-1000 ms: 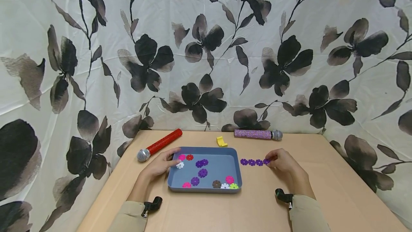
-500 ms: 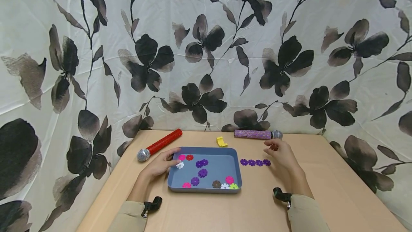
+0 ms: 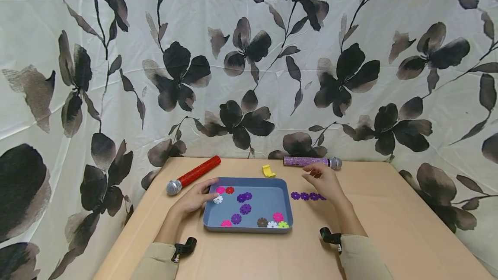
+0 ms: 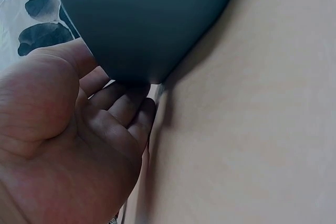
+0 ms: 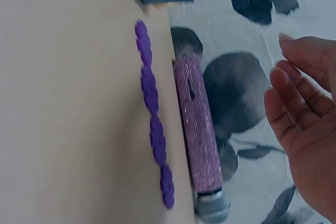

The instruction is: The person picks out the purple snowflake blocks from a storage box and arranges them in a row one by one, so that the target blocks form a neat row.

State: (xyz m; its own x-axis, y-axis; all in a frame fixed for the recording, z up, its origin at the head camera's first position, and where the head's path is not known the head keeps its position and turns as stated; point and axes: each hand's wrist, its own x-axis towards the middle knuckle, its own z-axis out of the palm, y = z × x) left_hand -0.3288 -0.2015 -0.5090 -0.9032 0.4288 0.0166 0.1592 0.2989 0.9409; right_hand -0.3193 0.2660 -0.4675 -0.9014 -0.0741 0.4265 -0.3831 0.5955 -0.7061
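Observation:
A blue-grey tray (image 3: 268, 195) lies on the table, gripped at its left rim by my left hand (image 3: 192, 198). The thumb crosses inside the rim; in the left wrist view, curled fingers (image 4: 123, 111) reach against the tray's outside. Flower-shaped pieces lie in it: several purple ones (image 3: 245, 209), plus pink (image 3: 278, 217), red (image 3: 229, 190), white (image 3: 218, 199), brown (image 3: 262, 222) and lime (image 3: 282, 225). Right of the tray runs a row of purple flower pieces (image 3: 304, 196). Over the row's right end, my right hand (image 3: 326, 183) hovers with loosely bent fingers, holding nothing.
Behind the row, a glittery purple microphone (image 3: 305, 161) lies along the table's back edge. A red microphone (image 3: 200, 171) lies slanted at the back left. Behind the tray sits a small yellow curved piece (image 3: 267, 170). Flower-printed cloth (image 3: 249, 77) hangs behind the table.
My right hand has released the row's rightmost purple flower piece, lifted off and moved left toward the tray. The left hand and tray have stayed in place.

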